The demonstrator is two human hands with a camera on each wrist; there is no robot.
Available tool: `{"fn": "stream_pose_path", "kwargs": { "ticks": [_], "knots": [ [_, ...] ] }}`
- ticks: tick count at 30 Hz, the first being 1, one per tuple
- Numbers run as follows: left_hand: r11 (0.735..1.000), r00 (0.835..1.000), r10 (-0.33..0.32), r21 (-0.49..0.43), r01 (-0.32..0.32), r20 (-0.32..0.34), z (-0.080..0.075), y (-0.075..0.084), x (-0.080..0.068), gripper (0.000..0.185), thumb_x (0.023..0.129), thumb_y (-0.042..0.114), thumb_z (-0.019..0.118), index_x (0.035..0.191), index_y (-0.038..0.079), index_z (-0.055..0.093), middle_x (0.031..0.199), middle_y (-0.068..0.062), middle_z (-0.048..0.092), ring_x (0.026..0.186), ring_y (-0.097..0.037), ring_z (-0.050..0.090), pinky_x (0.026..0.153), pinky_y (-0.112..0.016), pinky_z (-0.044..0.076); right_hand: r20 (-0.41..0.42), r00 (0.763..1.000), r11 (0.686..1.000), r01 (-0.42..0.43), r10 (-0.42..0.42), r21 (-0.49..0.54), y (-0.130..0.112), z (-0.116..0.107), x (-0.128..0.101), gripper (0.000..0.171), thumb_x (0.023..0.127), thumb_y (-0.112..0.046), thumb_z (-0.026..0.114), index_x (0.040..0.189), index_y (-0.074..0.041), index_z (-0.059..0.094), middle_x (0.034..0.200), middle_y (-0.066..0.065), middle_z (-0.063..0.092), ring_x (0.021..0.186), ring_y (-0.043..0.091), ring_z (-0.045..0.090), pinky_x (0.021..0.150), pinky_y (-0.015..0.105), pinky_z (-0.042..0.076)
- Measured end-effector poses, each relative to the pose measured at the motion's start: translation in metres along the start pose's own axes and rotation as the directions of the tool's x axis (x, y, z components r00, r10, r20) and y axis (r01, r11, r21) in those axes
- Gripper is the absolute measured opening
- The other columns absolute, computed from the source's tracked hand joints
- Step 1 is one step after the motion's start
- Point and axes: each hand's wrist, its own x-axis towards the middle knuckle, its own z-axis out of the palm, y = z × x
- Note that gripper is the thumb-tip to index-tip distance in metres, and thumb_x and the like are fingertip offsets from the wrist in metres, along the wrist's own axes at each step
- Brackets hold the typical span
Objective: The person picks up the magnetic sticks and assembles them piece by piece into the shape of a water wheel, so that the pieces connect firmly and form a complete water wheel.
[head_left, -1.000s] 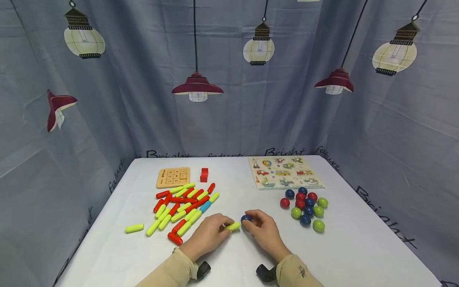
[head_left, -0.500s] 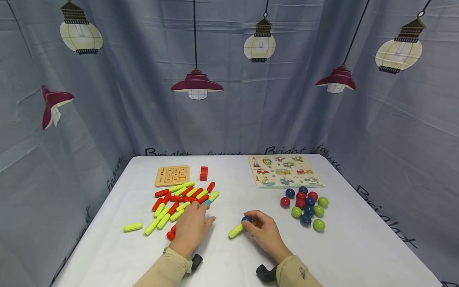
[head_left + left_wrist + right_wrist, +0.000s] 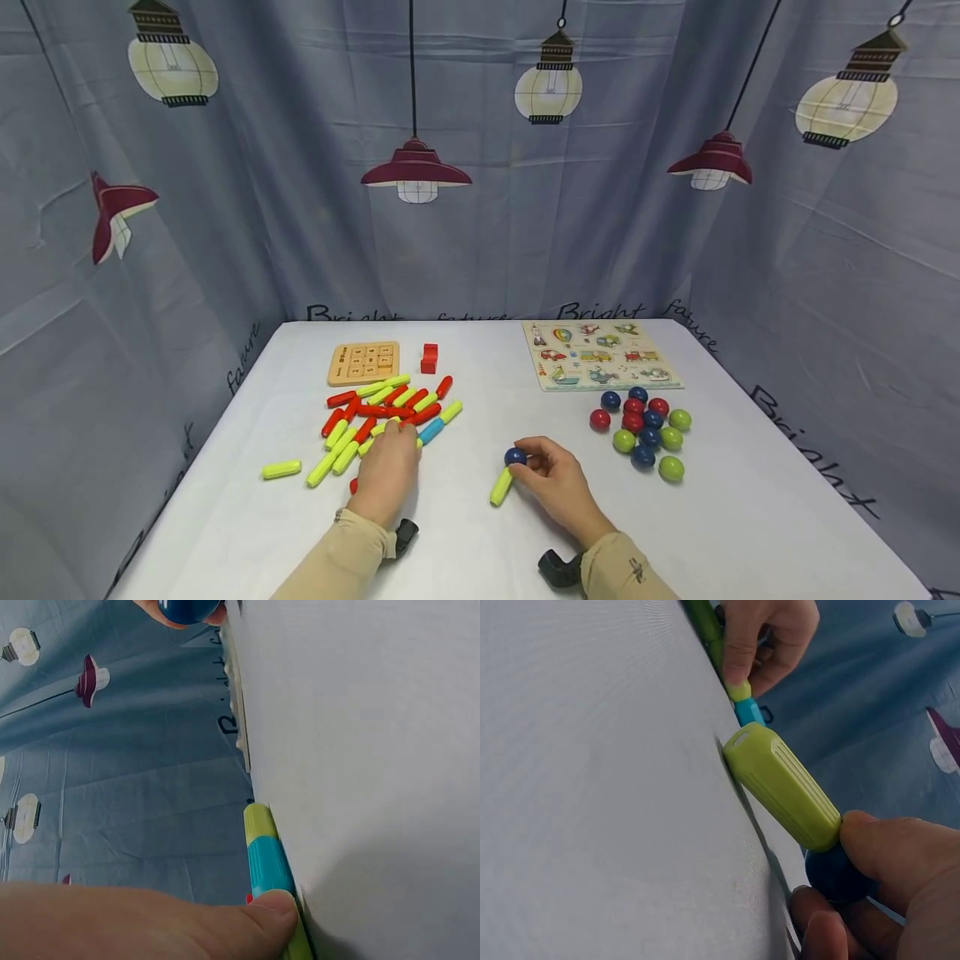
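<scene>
In the head view my right hand (image 3: 553,483) holds a dark blue ball (image 3: 515,456) between thumb and fingers. A yellow-green ridged stick (image 3: 784,787) is joined to the ball and points away from the fingers in the right wrist view. My left hand (image 3: 386,473) is at the near right side of the pile of sticks, its back hiding several of them. Seen from the left wrist, its thumb lies on a yellow-green stick (image 3: 298,941) right beside a light blue piece (image 3: 268,864). The right wrist view shows thumb and fingers pinching there.
Red and yellow-green sticks (image 3: 384,412) lie in a loose pile, with one yellow-green stick (image 3: 281,469) apart at left. Behind are a wooden number board (image 3: 364,364), red blocks (image 3: 429,358) and a picture puzzle board (image 3: 603,355). Red, blue and green balls (image 3: 642,456) cluster at right.
My left hand has let go of the yellow-green stick at the ball and moved left to the pile. The right hand stays in place; the joined stick now angles toward the near edge.
</scene>
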Motion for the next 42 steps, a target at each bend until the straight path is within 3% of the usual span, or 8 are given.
{"fn": "stream_pose_path", "kwargs": {
  "ticks": [8, 22, 33, 35, 37, 38, 39, 42],
  "knots": [
    [0.993, 1.000, -0.002, 0.117, 0.001, 0.009, 0.002, 0.006, -0.001, 0.021, 0.092, 0.000, 0.072, 0.110, -0.006, 0.062, 0.095, -0.020, 0.060, 0.065, -0.028, 0.062, 0.057, -0.044, 0.059, 0.015, 1.000, 1.000, -0.013, 0.013, 0.008, 0.001, -0.001, 0.000, 0.032, 0.089, -0.014, 0.081, 0.120, -0.013, 0.072, 0.101, -0.002, 0.070, 0.087, 0.016, 0.062, 0.068, 0.021, 0.052],
    [0.974, 0.998, -0.025, 0.225, 0.038, -0.061, 0.003, 0.006, 0.000, 0.042, 0.091, 0.018, 0.077, 0.129, 0.007, 0.062, 0.101, -0.021, 0.062, 0.040, -0.024, 0.044, 0.038, -0.037, 0.045, 0.033, 0.999, 1.000, -0.022, 0.022, 0.015, 0.001, -0.003, -0.002, 0.033, 0.090, -0.017, 0.080, 0.122, -0.012, 0.071, 0.102, -0.001, 0.070, 0.087, 0.017, 0.061, 0.069, 0.021, 0.052],
    [0.954, 0.999, -0.011, 0.301, 0.019, -0.030, -0.004, 0.009, -0.001, 0.031, 0.085, 0.029, 0.085, 0.109, 0.015, 0.073, 0.086, -0.015, 0.056, 0.059, -0.026, 0.053, 0.053, -0.041, 0.053, 0.050, 0.998, 1.000, -0.024, 0.024, 0.008, 0.002, -0.004, -0.001, 0.033, 0.090, -0.021, 0.080, 0.121, -0.014, 0.071, 0.102, 0.000, 0.069, 0.087, 0.018, 0.061, 0.069, 0.021, 0.052],
    [0.970, 0.996, 0.027, 0.241, -0.005, -0.088, -0.005, 0.010, -0.003, 0.029, 0.085, 0.026, 0.085, 0.108, 0.013, 0.073, 0.087, -0.014, 0.059, 0.066, -0.026, 0.056, 0.059, -0.042, 0.053, 0.064, 0.998, 1.000, -0.017, 0.016, 0.008, 0.002, -0.004, 0.000, 0.033, 0.091, -0.022, 0.080, 0.121, -0.013, 0.070, 0.103, 0.000, 0.069, 0.087, 0.017, 0.061, 0.069, 0.022, 0.052],
    [0.993, 0.986, 0.105, 0.073, -0.096, -0.126, -0.005, 0.013, -0.003, 0.030, 0.086, 0.024, 0.084, 0.113, 0.014, 0.073, 0.092, -0.009, 0.063, 0.074, -0.022, 0.060, 0.066, -0.039, 0.054, 0.083, 0.997, 1.000, -0.005, 0.004, 0.009, 0.002, -0.004, -0.001, 0.033, 0.091, -0.024, 0.079, 0.122, -0.013, 0.070, 0.105, 0.001, 0.070, 0.088, 0.017, 0.062, 0.071, 0.022, 0.053],
    [0.985, 0.979, 0.161, -0.045, -0.168, -0.127, -0.004, 0.015, -0.003, 0.031, 0.088, 0.023, 0.083, 0.116, 0.014, 0.072, 0.096, -0.007, 0.065, 0.078, -0.020, 0.062, 0.069, -0.037, 0.055, 0.096, 0.995, 1.000, 0.007, -0.008, 0.013, 0.002, -0.004, -0.001, 0.034, 0.092, -0.025, 0.079, 0.122, -0.013, 0.070, 0.108, 0.001, 0.071, 0.090, 0.016, 0.064, 0.073, 0.021, 0.053],
    [0.955, 0.966, 0.226, -0.166, -0.244, -0.123, -0.003, 0.017, -0.003, 0.030, 0.090, 0.022, 0.081, 0.118, 0.015, 0.072, 0.100, -0.004, 0.067, 0.083, -0.016, 0.063, 0.072, -0.034, 0.055, 0.114, 0.993, 0.999, 0.019, -0.023, 0.031, 0.002, -0.004, -0.002, 0.034, 0.093, -0.025, 0.078, 0.124, -0.012, 0.069, 0.111, 0.002, 0.071, 0.092, 0.016, 0.065, 0.074, 0.022, 0.054],
    [0.790, 0.918, 0.392, -0.490, -0.369, -0.059, 0.003, 0.023, -0.001, 0.029, 0.095, 0.019, 0.076, 0.123, 0.015, 0.070, 0.111, 0.002, 0.069, 0.093, -0.007, 0.063, 0.079, -0.026, 0.057, 0.180, 0.981, 0.993, 0.053, -0.071, 0.105, 0.002, -0.006, -0.003, 0.037, 0.096, -0.024, 0.074, 0.130, -0.009, 0.066, 0.121, 0.007, 0.071, 0.095, 0.017, 0.068, 0.076, 0.025, 0.058]
  ]
}}
